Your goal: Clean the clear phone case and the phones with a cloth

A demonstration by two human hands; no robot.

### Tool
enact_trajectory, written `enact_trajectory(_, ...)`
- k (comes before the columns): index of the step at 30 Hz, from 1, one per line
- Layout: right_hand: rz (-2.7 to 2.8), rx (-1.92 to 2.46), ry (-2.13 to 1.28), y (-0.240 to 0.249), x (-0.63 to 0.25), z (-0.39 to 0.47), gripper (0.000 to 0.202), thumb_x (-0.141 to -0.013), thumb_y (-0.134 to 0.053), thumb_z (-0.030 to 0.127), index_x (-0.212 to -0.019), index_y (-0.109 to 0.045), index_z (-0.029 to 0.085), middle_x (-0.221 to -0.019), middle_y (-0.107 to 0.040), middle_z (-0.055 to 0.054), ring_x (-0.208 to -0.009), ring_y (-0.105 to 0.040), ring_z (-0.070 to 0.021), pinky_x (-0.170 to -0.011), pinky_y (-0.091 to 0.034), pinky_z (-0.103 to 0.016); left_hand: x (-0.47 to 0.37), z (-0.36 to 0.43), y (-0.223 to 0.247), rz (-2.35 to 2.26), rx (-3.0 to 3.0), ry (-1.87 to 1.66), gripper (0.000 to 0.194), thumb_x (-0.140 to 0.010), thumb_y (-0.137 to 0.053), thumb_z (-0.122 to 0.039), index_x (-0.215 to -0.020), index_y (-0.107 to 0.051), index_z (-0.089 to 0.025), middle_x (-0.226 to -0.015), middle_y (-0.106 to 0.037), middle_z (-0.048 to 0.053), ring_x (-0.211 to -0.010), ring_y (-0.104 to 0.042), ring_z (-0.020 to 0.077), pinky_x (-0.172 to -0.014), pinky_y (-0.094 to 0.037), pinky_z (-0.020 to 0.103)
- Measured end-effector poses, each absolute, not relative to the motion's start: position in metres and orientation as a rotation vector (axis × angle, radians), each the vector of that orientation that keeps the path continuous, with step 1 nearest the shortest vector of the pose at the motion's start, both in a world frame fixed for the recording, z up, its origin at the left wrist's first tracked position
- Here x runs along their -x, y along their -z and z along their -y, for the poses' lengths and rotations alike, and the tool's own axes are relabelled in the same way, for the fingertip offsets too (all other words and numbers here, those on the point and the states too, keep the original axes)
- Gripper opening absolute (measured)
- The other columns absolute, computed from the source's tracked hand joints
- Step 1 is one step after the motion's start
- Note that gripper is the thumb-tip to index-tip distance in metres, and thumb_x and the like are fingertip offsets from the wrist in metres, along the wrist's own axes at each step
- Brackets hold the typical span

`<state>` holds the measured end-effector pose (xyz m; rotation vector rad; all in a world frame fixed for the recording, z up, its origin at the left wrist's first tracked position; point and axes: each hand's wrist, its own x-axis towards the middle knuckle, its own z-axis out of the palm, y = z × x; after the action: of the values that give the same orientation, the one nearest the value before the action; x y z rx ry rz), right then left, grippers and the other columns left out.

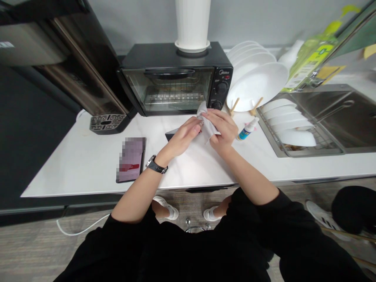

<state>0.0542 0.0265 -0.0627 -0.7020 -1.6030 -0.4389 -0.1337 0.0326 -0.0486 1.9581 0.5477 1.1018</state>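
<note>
My right hand point(223, 127) is closed on a white tissue point(209, 127), pinched between thumb and fingers with one end sticking up. Close beside it, my left hand point(185, 136) has its fingers curled together. A small shiny thing shows at its fingertips, touching the tissue, but its kind is hidden. Partly behind my left hand, a dark flat-sided object point(170, 135) lies on the white counter point(188, 168). A small spray bottle point(248, 129) with a blue and yellow label stands right of my right hand. The phone point(131, 159) lies left of my left wrist.
The black toaster oven point(176, 88) stands behind my hands, a white pot point(193, 27) on top. A drink machine point(108, 123) is at left. White plates point(258, 82) lean in a rack at right, near the sink point(349, 121) with bowls point(290, 121). Another person's shoe point(320, 215) shows lower right.
</note>
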Motion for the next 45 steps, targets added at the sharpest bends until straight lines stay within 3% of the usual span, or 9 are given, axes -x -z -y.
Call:
enact_trajectory(3,1.619,0.629,0.457,0.063,-0.053,-0.025,0.044,-0.103,-0.052,0.024,-0.139,-0.076,0.032,-0.119,-0.087,-0.002,-0.115,-0.083,-0.0237,-0.094,-0.072,-0.043,0.133,-0.032,0.046,-0.564,-1.999,-1.090,0.067,-0.108,-0.042,-0.077,-0.103,-0.075,-0.019,-0.111,-0.074,0.012,-0.117,-0.067,0.0282,-0.121,-0.047,0.045)
enact_trajectory(7,1.620,0.592,0.450,0.062,-0.052,-0.024,0.047,-0.104,-0.051,0.023,-0.144,-0.073,0.033,-0.120,-0.086,-0.001,-0.116,-0.082,-0.0241,-0.096,-0.072,-0.043,0.132,-0.029,0.044,-0.585,-1.987,-1.105,0.066,-0.108,-0.042,-0.077,-0.102,-0.074,-0.020,-0.110,-0.074,0.012,-0.119,-0.067,0.0293,-0.122,-0.045,0.045)
enact_trajectory(13,1.544,0.698,0.418,0.057,-0.058,-0.026,0.041,-0.106,-0.052,0.032,-0.137,-0.077,0.030,-0.122,-0.085,-0.005,-0.117,-0.081,-0.0277,-0.103,-0.069,-0.047,0.133,-0.025,0.045,-0.475,-1.870,-1.153,0.074,-0.105,-0.041,-0.082,-0.136,-0.073,-0.022,-0.138,-0.071,0.014,-0.122,-0.068,0.0291,-0.108,-0.053,0.043)
enact_trajectory(20,1.533,0.755,0.419,0.057,-0.060,-0.026,0.042,-0.104,-0.051,0.034,-0.135,-0.078,0.026,-0.121,-0.084,-0.008,-0.115,-0.082,-0.0287,-0.100,-0.069,-0.047,0.137,-0.029,0.048,-0.437,-1.919,-1.186,0.071,-0.109,-0.037,-0.076,-0.147,-0.070,-0.026,-0.132,-0.072,0.012,-0.118,-0.068,0.0266,-0.107,-0.054,0.042)
enact_trajectory(27,1.660,0.717,0.389,0.064,-0.054,-0.023,0.040,-0.106,-0.049,0.037,-0.131,-0.080,0.032,-0.118,-0.085,-0.004,-0.116,-0.081,-0.0264,-0.100,-0.070,-0.047,0.132,-0.029,0.043,-0.580,-2.028,-1.127,0.070,-0.105,-0.042,-0.081,-0.107,-0.076,-0.019,-0.114,-0.073,0.013,-0.116,-0.067,0.0301,-0.119,-0.048,0.048)
enact_trajectory(30,1.688,0.751,0.429,0.066,-0.055,-0.025,0.042,-0.107,-0.046,0.041,-0.128,-0.082,0.030,-0.116,-0.085,-0.005,-0.115,-0.081,-0.0266,-0.098,-0.071,-0.046,0.132,-0.029,0.044,-0.576,-2.037,-1.149,0.068,-0.107,-0.042,-0.078,-0.104,-0.076,-0.019,-0.113,-0.074,0.013,-0.115,-0.068,0.0302,-0.120,-0.048,0.049)
enact_trajectory(34,1.609,0.641,0.447,0.060,-0.054,-0.025,0.041,-0.108,-0.049,0.033,-0.138,-0.076,0.031,-0.120,-0.086,-0.003,-0.116,-0.081,-0.0253,-0.098,-0.071,-0.044,0.134,-0.030,0.048,-0.491,-2.028,-1.224,0.066,-0.109,-0.041,-0.074,-0.121,-0.078,-0.020,-0.125,-0.075,0.015,-0.125,-0.069,0.0301,-0.120,-0.049,0.048)
enact_trajectory(39,1.536,0.671,0.377,0.055,-0.056,-0.026,0.042,-0.107,-0.049,0.031,-0.141,-0.074,0.027,-0.122,-0.084,-0.006,-0.117,-0.079,-0.0254,-0.102,-0.068,-0.043,0.135,-0.030,0.054,-0.475,-1.893,-1.228,0.084,-0.104,-0.032,-0.087,-0.147,-0.069,-0.025,-0.144,-0.071,0.014,-0.131,-0.070,0.0324,-0.110,-0.057,0.048)
enact_trajectory(45,1.532,0.880,0.367,0.063,-0.057,-0.029,0.038,-0.105,-0.052,0.035,-0.133,-0.076,0.025,-0.118,-0.084,-0.008,-0.110,-0.080,-0.0275,-0.097,-0.069,-0.048,0.133,-0.036,0.057,-0.425,-1.743,-1.219,0.095,-0.095,-0.034,-0.097,-0.160,-0.052,-0.030,-0.167,-0.056,0.015,-0.154,-0.057,0.0357,-0.125,-0.050,0.051)
